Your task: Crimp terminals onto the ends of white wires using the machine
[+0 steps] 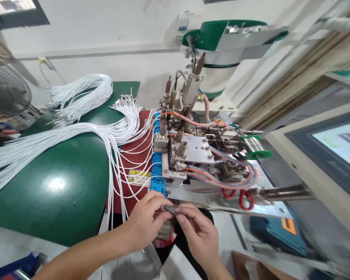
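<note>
Both hands meet just in front of the machine's near edge. My left hand (148, 219) is closed, thumb and index finger pinched on a small grey piece (171, 209) whose kind I cannot make out. My right hand (198, 231) is closed too, its fingertips pressed on the other end of that piece. Right behind my left hand runs a row of blue wire holders (157, 171) along the machine's left side. White wires (119, 136) fan from a thick bundle on the left, several of them ending in these holders.
A metal machine (189, 147) with hoses and cylinders stands ahead. The green tabletop (55, 210) at left carries another coiled wire bundle (84, 93). A wire spool (253, 146) and a tilted screen (338, 144) are on the right. A fan (6, 85) stands far left.
</note>
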